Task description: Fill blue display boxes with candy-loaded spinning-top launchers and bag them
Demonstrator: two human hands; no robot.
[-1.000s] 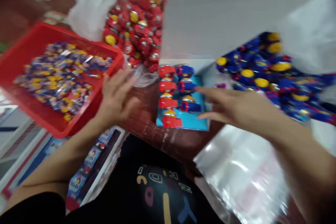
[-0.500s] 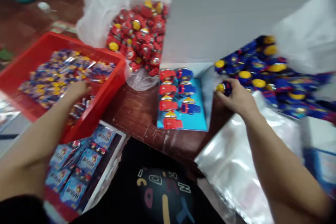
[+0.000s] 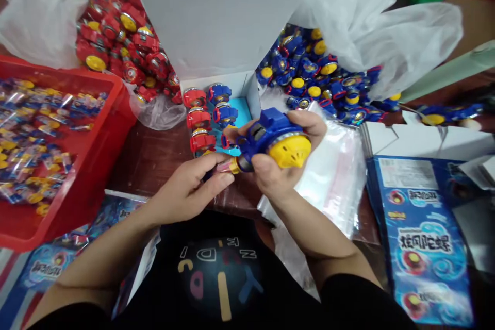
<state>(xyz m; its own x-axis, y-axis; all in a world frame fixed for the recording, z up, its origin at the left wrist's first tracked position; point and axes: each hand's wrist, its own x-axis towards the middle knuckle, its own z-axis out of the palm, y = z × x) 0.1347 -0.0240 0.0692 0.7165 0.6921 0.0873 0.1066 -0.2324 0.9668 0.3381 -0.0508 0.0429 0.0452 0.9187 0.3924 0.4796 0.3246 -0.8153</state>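
Reddish-brown tabletop (image 3: 154,152) showed between the goods, and a tall white panel (image 3: 228,15) seemed to part the heap of red toys (image 3: 127,36) on the left from the heap of blue toys (image 3: 309,69) on the right. At the panel's foot, a light-blue-floored box (image 3: 243,111) held a red column (image 3: 199,118) and a blue column (image 3: 225,114), apparently ordered by colour. Just over the box's near end, the right hand (image 3: 282,178) was closed round a blue toy (image 3: 265,131), thumb in front, its yellow cap tilted toward the wearer, probably to leave its narrow end facing left. There the left hand (image 3: 189,185) pinched a small yellow-ended piece (image 3: 229,166) between thumb and forefinger, close up against that end; whether the two were joined, I could not tell. Similar small pieces filled a red tray (image 3: 102,154), likely set leftward for that hand's easy reach
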